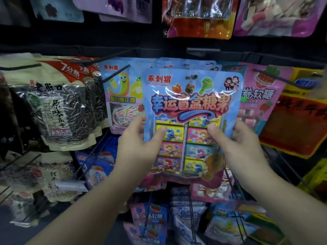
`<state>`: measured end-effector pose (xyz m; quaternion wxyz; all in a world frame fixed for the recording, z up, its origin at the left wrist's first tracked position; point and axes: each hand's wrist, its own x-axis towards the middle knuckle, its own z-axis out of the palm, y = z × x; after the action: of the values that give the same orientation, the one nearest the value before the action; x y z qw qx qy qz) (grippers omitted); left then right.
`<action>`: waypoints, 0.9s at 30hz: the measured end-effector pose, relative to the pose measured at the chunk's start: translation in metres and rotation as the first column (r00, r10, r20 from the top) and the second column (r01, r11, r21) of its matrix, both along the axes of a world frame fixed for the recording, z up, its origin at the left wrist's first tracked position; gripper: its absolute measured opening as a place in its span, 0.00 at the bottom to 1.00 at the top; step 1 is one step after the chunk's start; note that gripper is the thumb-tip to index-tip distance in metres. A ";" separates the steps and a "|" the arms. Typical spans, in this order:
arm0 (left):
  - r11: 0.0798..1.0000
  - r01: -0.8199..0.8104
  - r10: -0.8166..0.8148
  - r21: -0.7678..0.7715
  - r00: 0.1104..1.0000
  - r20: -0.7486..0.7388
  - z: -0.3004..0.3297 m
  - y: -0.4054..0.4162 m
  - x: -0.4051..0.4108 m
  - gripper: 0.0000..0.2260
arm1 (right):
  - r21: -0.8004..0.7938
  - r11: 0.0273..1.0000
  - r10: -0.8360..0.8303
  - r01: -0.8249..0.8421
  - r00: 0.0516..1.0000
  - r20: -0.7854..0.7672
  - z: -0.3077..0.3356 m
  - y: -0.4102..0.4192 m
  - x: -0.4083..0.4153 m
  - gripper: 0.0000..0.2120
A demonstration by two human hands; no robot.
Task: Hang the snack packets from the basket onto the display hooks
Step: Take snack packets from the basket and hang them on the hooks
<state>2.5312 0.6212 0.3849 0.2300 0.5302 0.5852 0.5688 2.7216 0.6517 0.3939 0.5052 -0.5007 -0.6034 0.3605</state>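
Observation:
A light blue candy packet [192, 96] with small coloured boxes showing through its window is held upright in front of the display. My left hand [136, 147] grips its lower left edge, thumb on the front. My right hand [237, 144] grips its lower right edge the same way. Directly behind it hang more packets of the same kind [185, 63] on a hook that the front packet hides. The hang hole [192, 77] sits near the packet's top middle.
Sunflower seed bags [58, 110] hang at left, a marshmallow packet [122, 96] and a pink candy packet [256, 101] flank the blue one. Black hooks [106, 58] stick out toward me. A wire basket [194, 218] below holds several mixed packets.

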 end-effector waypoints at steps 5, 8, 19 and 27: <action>0.997 -0.040 0.042 -0.061 0.998 0.040 0.003 0.035 0.003 0.12 | -0.002 1.000 -0.003 0.002 1.000 -0.019 0.001 0.029 -0.006 0.09; 0.996 -0.076 0.078 -0.036 0.995 0.060 0.003 0.058 0.004 0.12 | -0.002 0.999 -0.034 0.034 0.999 -0.010 0.002 0.055 -0.010 0.10; 0.952 -0.231 0.253 0.201 0.963 -0.091 -0.032 0.024 0.029 0.24 | 0.296 0.951 -0.165 0.091 0.958 0.235 -0.033 0.040 0.015 0.31; 0.987 0.162 -0.142 -0.005 0.852 -0.504 -0.131 -0.094 0.093 0.10 | 0.451 0.770 -0.185 -0.451 0.519 0.834 -0.114 -0.070 0.078 0.11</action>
<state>2.6243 0.5269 0.2538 0.1037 0.7088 0.5703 0.4020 2.7996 0.5819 0.2800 0.2511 -0.3626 -0.8910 -0.1079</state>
